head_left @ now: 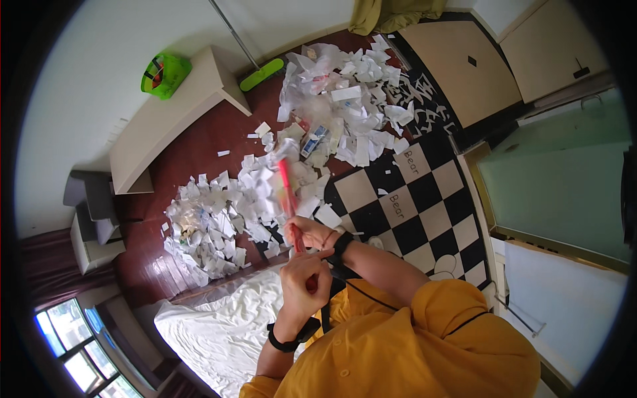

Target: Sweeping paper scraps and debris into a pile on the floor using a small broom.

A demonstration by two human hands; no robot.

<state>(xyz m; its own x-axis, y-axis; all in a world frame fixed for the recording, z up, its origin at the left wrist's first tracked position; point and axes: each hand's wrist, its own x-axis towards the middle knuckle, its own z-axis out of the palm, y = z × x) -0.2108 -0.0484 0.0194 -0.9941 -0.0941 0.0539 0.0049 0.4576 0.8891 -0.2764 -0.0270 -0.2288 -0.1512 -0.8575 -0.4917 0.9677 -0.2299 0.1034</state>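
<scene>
I'm watching the left hand [302,284] and right hand [309,233] gripping 1 red pole [285,176], which is slanting over paper scraps [206,229]; they're seemingly sweeping, the next stroke probably calling for gathering scraps together.

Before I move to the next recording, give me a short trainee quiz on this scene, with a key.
1. Which hand grips the red stick farther from the person's body?
2. Where does the green basket stand: a) bed, b) desk, c) chair?
3. True or false: white paper lies on both the dark red floor and the checkered mat.

Key: 1. The right hand; the left hand grips nearer the body. 2. b. 3. True.
</scene>
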